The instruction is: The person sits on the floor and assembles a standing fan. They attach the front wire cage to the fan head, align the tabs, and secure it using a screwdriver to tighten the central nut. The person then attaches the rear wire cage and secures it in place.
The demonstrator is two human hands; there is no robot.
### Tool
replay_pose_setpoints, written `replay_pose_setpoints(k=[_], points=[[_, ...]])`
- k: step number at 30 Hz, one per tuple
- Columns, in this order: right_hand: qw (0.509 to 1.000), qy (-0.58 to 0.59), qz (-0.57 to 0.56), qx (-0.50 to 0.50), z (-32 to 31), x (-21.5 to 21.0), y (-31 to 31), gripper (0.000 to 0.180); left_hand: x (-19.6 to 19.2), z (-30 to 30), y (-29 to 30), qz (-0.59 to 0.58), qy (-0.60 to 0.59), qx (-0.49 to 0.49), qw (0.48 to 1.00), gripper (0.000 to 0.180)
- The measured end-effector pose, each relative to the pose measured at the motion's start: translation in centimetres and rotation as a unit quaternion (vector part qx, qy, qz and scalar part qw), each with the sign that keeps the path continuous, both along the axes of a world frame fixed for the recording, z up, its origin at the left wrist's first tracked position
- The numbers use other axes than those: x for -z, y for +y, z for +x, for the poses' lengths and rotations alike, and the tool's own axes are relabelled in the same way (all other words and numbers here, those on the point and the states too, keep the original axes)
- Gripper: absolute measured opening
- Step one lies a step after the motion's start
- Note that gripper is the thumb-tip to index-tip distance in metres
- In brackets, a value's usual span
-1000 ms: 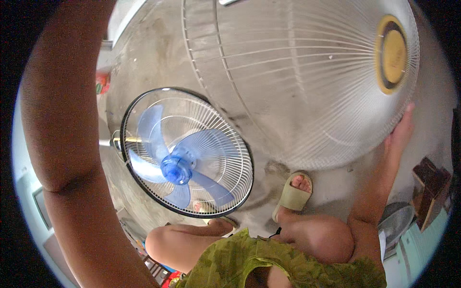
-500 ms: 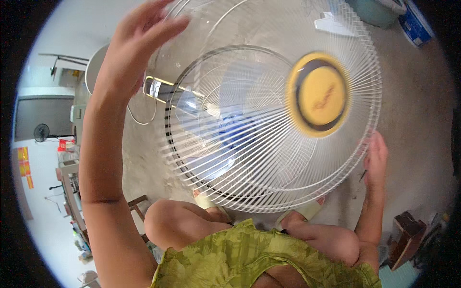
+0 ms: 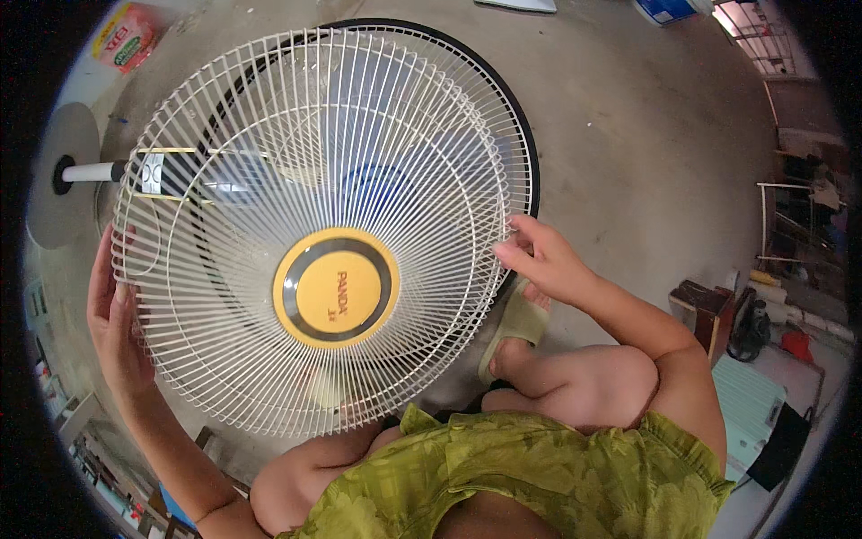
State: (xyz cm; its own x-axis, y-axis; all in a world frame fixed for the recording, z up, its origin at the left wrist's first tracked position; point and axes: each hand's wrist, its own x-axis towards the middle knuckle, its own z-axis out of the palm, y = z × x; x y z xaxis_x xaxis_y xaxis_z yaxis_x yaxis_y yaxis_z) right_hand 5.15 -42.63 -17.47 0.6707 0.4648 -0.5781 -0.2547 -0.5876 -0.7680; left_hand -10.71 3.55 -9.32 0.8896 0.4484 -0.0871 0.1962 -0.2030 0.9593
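A round white wire fan grille with a yellow and grey centre cap is held between my two hands, in front of a fan lying on the floor. My left hand is closed on the grille's left rim. My right hand pinches the right rim between thumb and fingers. Behind the wires show translucent blue blades and a blue hub, with a black-rimmed rear grille around them. The front grille sits lower and further left than that rim; whether they touch, I cannot tell.
The fan's white pole and grey disc base extend to the left. A red packet lies at far left. At right stand a brown wooden box and a pale green panel. A blue-and-white container is at the far edge.
The grille has come down and left, its yellow cap now nearer my body. My left hand has moved from the upper rim down to the left rim. The view has shifted too.
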Motion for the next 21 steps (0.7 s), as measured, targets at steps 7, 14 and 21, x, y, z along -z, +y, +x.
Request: replay_pose_setpoints(k=[7, 14, 21], points=[[1.0, -0.02, 0.0, 0.012, -1.5, -0.6, -0.1, 0.056, 0.5, -0.5, 0.8, -0.105, 0.005, -0.007, 0.994, 0.06], [0.999, -0.037, 0.007, 0.011, -2.1, -1.1, -1.0, 0.054, -0.3, 0.7, -0.2, -0.118, -0.005, -0.015, 0.993, 0.057], [0.993, -0.109, -0.036, -0.026, -0.9, -1.4, -0.6, 0.059, 1.6, 0.1, 0.7, -0.09, 0.093, -0.111, 0.985, 0.053]])
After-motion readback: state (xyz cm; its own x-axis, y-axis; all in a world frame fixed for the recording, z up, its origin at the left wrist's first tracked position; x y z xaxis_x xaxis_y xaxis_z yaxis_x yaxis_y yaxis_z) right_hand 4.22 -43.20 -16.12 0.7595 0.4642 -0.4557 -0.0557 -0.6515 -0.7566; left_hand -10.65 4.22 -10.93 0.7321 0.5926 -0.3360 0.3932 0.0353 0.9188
